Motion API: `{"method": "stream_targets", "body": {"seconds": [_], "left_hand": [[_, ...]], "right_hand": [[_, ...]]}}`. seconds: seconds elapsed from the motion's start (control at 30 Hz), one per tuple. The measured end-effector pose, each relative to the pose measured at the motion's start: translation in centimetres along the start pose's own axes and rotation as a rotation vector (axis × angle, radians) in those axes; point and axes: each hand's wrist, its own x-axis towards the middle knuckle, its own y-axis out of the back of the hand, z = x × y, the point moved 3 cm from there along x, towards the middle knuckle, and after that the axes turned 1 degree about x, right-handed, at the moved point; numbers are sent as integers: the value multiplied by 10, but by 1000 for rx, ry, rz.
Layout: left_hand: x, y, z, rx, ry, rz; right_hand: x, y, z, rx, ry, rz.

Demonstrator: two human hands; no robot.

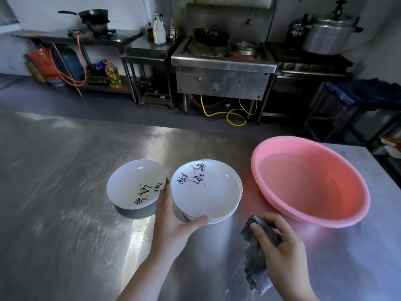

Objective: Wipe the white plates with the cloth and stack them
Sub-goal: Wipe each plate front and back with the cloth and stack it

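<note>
A person holds a white plate over a steel table, cloth in the other hand.

The left hand grips the near-left rim of the top plate, thumb curled over its edge, above a small stack of plates. Just left sits a single plate. The right hand clutches a dark grey cloth resting on the table, near a pink basin of water on the right.
</note>
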Motion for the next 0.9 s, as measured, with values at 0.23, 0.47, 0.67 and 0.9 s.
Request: {"method": "stream_targets", "body": {"seconds": [0.23, 0.47, 0.67, 0.9], "left_hand": [[5, -11, -7, -163, 27, -40], [-4, 3, -21, -156, 95, -5], [-1, 86, -84, 125, 273, 461], [46, 118, -116, 96, 461, 537]], "right_hand": [[-4, -5, 1, 29, 0, -21], [-6, -25, -3, 62, -1, -88], [-13, -71, -15, 115, 8, -173], [-23, -125, -43, 129, 95, -296]]}}
